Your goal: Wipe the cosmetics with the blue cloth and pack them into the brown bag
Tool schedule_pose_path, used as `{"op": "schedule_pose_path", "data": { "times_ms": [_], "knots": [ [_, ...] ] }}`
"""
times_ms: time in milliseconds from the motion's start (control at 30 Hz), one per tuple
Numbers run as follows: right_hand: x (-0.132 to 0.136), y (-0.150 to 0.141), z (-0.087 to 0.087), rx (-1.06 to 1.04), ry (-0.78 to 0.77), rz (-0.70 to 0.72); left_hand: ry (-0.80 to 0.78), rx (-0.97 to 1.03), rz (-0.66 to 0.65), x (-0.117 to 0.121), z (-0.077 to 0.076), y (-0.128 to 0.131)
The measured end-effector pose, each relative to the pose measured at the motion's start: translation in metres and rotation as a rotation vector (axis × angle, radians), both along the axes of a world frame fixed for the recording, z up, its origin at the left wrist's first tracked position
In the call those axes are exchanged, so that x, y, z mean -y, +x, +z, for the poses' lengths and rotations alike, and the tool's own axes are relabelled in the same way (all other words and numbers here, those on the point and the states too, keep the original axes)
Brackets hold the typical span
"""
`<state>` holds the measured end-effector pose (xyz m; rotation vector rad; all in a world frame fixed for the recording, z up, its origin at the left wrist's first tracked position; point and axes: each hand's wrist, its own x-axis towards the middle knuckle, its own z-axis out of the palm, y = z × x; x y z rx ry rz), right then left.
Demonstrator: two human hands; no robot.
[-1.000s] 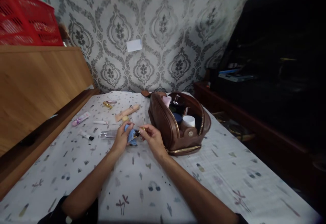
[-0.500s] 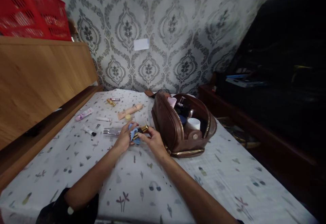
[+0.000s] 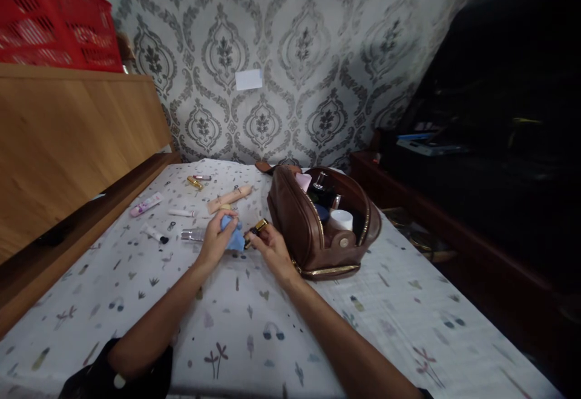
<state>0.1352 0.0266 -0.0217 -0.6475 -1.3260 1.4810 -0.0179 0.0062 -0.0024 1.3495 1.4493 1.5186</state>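
My left hand [image 3: 218, 237] is closed on a light blue cloth [image 3: 235, 241], which hangs out between its fingers. My right hand [image 3: 275, 250] pinches a gold-and-black lipstick tube [image 3: 261, 225]; whether a second one is with it I cannot tell. The two hands are close together just above the bed-like printed sheet. A clear, silver-capped tube [image 3: 191, 235] lies to the left of my left hand. Behind the hands rest a peach squeeze tube [image 3: 230, 198] and a small yellow-topped jar [image 3: 226, 207], partly hidden. An open brown leather cosmetic bag [image 3: 295, 223] stands right of my right hand.
Inside the bag are a white jar [image 3: 341, 220] and a dark bottle [image 3: 323, 184]. At the left lie a purple-white tube [image 3: 146, 204], a white stick [image 3: 181, 212], a black-capped tube [image 3: 154, 233] and a gold tube [image 3: 195, 183]. A wooden panel [image 3: 82, 126] borders the left.
My hands have drawn slightly apart. The blue cloth, earlier around the lipstick tube, now spreads from my left hand, while the tube stays in my right. The view has shifted slightly.
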Motion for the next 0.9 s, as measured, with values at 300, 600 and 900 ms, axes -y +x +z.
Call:
{"op": "schedule_pose_path", "data": {
  "times_ms": [300,600,900],
  "knots": [
    [0.003,0.002,0.0,0.366,0.192,-0.044,-0.044,-0.088,-0.195,0.012,0.025,0.005],
    [0.009,0.005,0.009,0.486,0.207,-0.143,-0.048,-0.187,-0.132,0.005,0.013,0.001],
    [0.001,0.004,-0.001,0.378,0.181,-0.118,-0.064,-0.089,-0.233,0.005,0.016,0.0]
  ]
}}
